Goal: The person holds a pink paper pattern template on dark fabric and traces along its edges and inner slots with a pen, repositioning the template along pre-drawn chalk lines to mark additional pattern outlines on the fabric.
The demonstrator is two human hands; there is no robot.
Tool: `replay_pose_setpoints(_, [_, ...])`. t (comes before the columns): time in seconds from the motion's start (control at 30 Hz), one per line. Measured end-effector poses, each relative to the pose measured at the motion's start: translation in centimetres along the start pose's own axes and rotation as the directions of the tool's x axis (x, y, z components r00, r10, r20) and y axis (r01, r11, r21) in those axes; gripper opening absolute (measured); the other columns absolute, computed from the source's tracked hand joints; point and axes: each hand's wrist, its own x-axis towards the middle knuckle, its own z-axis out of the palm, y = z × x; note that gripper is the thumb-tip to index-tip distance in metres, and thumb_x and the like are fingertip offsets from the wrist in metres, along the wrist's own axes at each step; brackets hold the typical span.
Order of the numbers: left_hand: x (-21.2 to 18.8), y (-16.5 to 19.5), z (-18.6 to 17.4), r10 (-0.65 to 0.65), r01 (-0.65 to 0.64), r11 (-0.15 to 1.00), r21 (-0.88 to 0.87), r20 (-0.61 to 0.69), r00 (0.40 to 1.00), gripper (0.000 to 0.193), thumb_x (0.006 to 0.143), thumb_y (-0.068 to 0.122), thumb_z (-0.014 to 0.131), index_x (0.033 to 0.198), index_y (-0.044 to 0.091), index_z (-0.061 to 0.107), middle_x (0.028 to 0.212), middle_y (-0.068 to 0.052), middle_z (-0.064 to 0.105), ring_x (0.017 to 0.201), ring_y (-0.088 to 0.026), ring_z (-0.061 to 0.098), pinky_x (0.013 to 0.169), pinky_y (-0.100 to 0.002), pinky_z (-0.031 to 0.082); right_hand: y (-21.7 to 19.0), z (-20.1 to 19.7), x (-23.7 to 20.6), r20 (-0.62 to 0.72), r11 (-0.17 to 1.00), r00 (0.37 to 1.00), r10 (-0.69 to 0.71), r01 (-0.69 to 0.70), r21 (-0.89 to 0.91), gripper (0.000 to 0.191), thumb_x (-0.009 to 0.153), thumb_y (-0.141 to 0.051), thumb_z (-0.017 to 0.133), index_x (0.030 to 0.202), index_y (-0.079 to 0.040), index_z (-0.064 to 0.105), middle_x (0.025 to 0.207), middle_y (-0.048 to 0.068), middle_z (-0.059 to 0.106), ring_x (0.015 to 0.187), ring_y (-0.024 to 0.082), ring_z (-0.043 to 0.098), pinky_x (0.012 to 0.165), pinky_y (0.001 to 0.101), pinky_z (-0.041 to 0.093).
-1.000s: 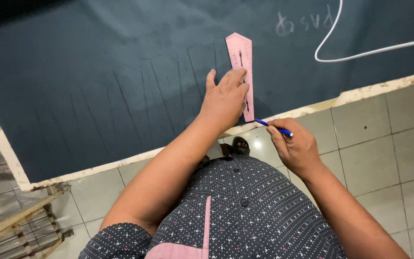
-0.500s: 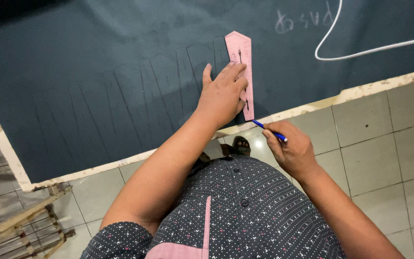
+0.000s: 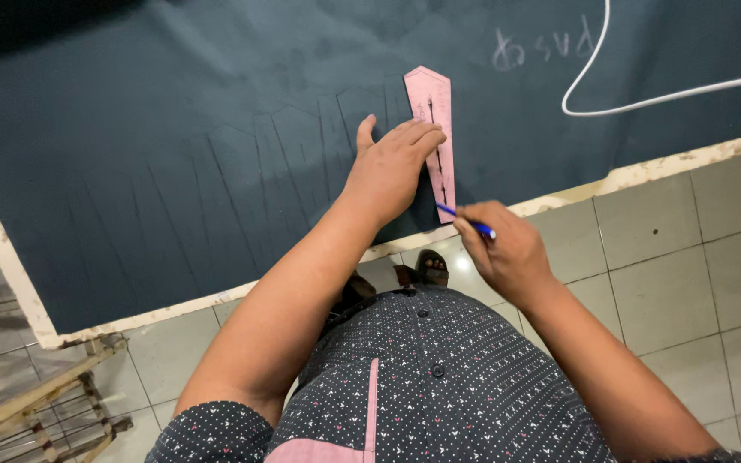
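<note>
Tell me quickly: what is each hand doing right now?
Left hand: open, flat on the pink template.
Right hand: closed, holding a blue pen.

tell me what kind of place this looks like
Probably a tailoring or garment cutting workshop: dark cloth spread over a big table and marked with traced outlines, a pink pattern template pressed flat by the left hand, a blue pen in the right hand.

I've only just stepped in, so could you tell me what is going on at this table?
A person leans over dark fabric spread on a table. The left hand presses flat on a pink pointed template lying on the cloth. The right hand holds a blue pen, its tip at the template's lower edge. Faint traced outlines of the same shape run in a row to the left. A white cord lies beyond.
</note>
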Motion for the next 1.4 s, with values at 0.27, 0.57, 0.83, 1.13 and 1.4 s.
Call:
replay_pose_setpoints(0.27, [-0.1,-0.2,0.4,0.011,-0.012,1.0,-0.026,-0.025,1.0,0.043,0.089,0.015,0.063,0.131,0.018,0.06,0.143,0.002,0.057,0.138,-0.017,0.048,0.114,-0.068,0.019,1.4,1.1,5.5,-0.159,0.998,0.986,-0.052,0.055,0.015,0.007,0.102,-0.008,0.07,0.106,-0.001,0.069,0.097,0.014,0.07,0.08,0.029,0.07,0.074,0.0351,0.056])
replay_pose_setpoints(0.57, [-1.1,-1.2,0.6,0.041,-0.045,0.999,-0.02,-0.165,0.985,0.043,0.082,0.032,0.078,0.121,0.021,0.064,0.152,-0.009,0.044,0.149,-0.031,0.034,0.121,-0.062,0.019,2.9,0.6,9.3,-0.209,0.99,0.97,0.122,-0.102,0.101,0.015,0.104,-0.013,0.071,0.115,-0.003,0.072,0.099,0.011,0.073,0.078,0.02,0.07,0.072,0.0301,0.054])
replay_pose_setpoints(0.83, [-0.9,-1.1,0.1,0.05,-0.057,0.998,-0.034,-0.188,0.981,0.042,0.083,0.036,0.078,0.117,0.015,0.064,0.152,-0.006,0.047,0.151,-0.028,0.034,0.123,-0.057,0.019,2.8,0.4,10.3,-0.186,1.0,0.983,0.003,-0.003,0.001,0.013,0.105,-0.015,0.073,0.112,-0.004,0.072,0.102,0.012,0.072,0.085,0.026,0.072,0.075,0.0331,0.056])
replay_pose_setpoints(1.13, [-0.6,-0.9,-0.8,0.033,-0.036,0.999,-0.014,-0.171,0.985,0.038,0.083,0.037,0.076,0.112,0.015,0.065,0.15,-0.006,0.049,0.15,-0.027,0.034,0.123,-0.056,0.018,1.3,-1.2,9.7,-0.127,0.993,0.985,0.113,-0.115,-0.01,0.011,0.103,-0.015,0.071,0.102,-0.004,0.072,0.082,0.009,0.07,0.07,0.023,0.069,0.068,0.0335,0.054])
replay_pose_setpoints(1.4, [-0.8,-0.7,-0.7,0.022,-0.023,1.0,-0.008,-0.151,0.988,0.039,0.083,0.037,0.075,0.113,0.014,0.066,0.151,-0.006,0.049,0.151,-0.026,0.034,0.124,-0.055,0.017,1.1,-1.6,7.7,-0.085,0.996,0.992,0.088,-0.086,0.023,0.011,0.1,-0.012,0.072,0.105,-0.003,0.072,0.09,0.012,0.071,0.073,0.023,0.07,0.067,0.0326,0.054])
